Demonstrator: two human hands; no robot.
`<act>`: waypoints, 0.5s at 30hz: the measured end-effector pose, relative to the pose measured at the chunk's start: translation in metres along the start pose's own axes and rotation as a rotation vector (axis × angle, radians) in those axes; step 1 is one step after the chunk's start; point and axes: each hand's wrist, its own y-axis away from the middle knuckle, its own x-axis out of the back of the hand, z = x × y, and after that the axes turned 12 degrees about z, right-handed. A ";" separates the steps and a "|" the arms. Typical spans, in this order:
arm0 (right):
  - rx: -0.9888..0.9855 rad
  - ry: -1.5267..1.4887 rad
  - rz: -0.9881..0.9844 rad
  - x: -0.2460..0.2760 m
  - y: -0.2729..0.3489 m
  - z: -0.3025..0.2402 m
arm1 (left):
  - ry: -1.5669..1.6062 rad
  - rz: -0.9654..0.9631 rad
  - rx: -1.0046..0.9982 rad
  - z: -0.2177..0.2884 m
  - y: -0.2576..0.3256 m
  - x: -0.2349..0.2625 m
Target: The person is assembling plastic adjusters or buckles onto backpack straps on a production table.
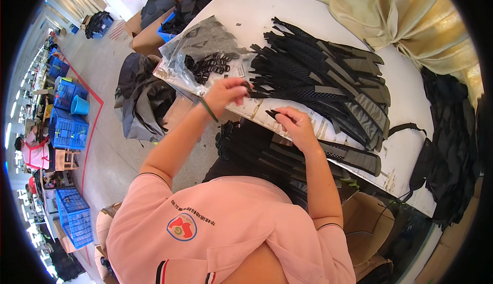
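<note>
My left hand [229, 95] is closed in a pinch near the table's front edge, with a small black piece, blurred, at its fingertips; I cannot make out its kind. Beside it, my right hand [297, 126] pinches a narrow black webbing end [272, 113] between thumb and fingers. Past the hands lies a wide pile of black mesh and grey padded straps [318, 79]. One separate padded strap [354, 159] rests along the front edge by my right forearm. Black plastic buckles [213, 66] lie in a heap on a clear plastic bag [197, 40], left of the pile.
The white table [246, 4] has a gold curtain [354, 2] behind it. Black fabric [447, 145] hangs at the right end. More straps [267, 155] lie on my lap. Cartons [367, 217] and a dark bag [144, 94] stand beside the table; blue crates [69, 130] line the left.
</note>
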 end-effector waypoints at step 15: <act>-0.071 -0.267 -0.112 0.003 0.006 0.003 | 0.869 -0.368 0.421 -0.046 0.043 -0.058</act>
